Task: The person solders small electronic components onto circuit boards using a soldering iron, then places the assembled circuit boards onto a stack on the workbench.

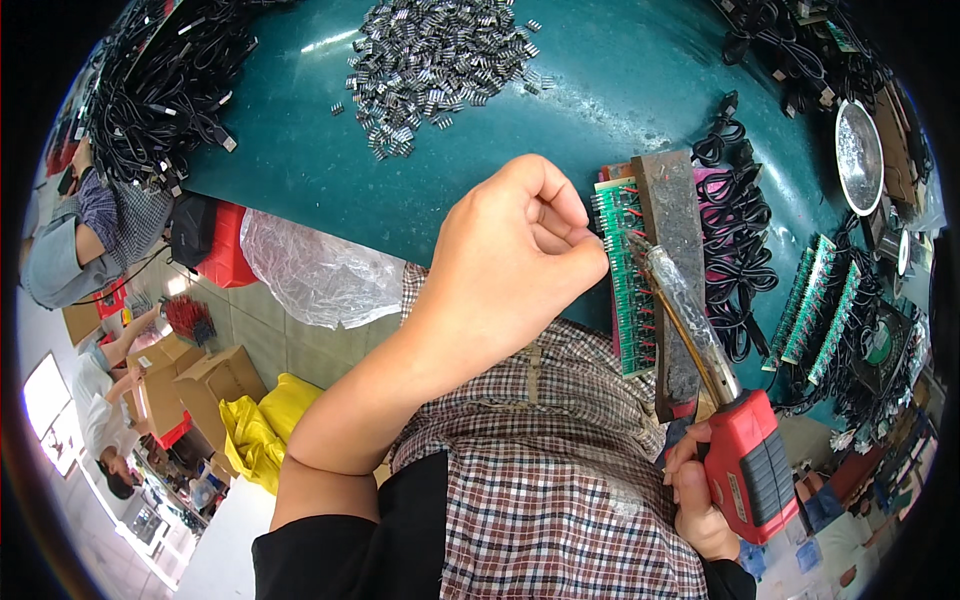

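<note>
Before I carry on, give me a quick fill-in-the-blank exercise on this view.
1. The right hand holds a soldering tool whose handle is black and ____.
2. In the picture, the dark bar lies to the ____ of the green circuit board.
3. The heap of small connectors reaches the picture's ____ edge.
4. The bag beside the cardboard boxes is ____.

Missing words: red; right; top; yellow.

Left forearm (395, 375) slants up and right from a bent elbow (320, 465). Left hand (510, 240) raised, back of hand showing, wrist about straight; index (558, 187) arched, thumb (575, 272) pointing right, their tips close together, other fingers curled under. Right hand (706, 512) lower, near the body, fingers (689, 447) bent in a firm grip. Right forearm mostly hidden.
</note>
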`<state>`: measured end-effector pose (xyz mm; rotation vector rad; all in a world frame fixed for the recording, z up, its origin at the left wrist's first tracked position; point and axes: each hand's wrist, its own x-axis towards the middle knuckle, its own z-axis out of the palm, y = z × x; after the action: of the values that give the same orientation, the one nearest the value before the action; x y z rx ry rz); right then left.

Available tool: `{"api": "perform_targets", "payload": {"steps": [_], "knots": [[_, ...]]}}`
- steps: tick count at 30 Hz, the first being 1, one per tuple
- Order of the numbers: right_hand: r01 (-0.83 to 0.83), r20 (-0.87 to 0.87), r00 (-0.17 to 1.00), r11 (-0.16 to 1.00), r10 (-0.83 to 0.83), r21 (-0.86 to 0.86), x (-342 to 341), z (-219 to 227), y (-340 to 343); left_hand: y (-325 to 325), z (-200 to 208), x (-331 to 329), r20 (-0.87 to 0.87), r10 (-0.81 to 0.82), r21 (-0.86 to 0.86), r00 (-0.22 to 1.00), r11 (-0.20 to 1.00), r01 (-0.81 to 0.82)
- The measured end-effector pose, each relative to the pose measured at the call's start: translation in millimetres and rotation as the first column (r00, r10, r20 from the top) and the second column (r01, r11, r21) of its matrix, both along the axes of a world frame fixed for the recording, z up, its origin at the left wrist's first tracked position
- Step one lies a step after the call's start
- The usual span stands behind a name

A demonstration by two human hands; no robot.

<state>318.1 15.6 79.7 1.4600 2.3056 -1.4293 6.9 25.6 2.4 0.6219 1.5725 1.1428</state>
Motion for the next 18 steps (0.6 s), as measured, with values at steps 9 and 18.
{"api": "perform_targets", "payload": {"steps": [9, 18], "knots": [[0.080, -0.099, 0.992, 0.997, -0.079, 0.005, -20.3, -2.2, 13.2, 0.2, -1.6, 0.1, -0.029, -0.010, 0.017, 1.000, 1.000, 0.010], [0.132, -0.066, 0.988, 0.987, -0.138, -0.089, -25.3, 2.8, 16.3, 1.8, -2.2, -1.2, -0.032, -0.013, 0.011, 0.999, 1.000, 0.013]]}}
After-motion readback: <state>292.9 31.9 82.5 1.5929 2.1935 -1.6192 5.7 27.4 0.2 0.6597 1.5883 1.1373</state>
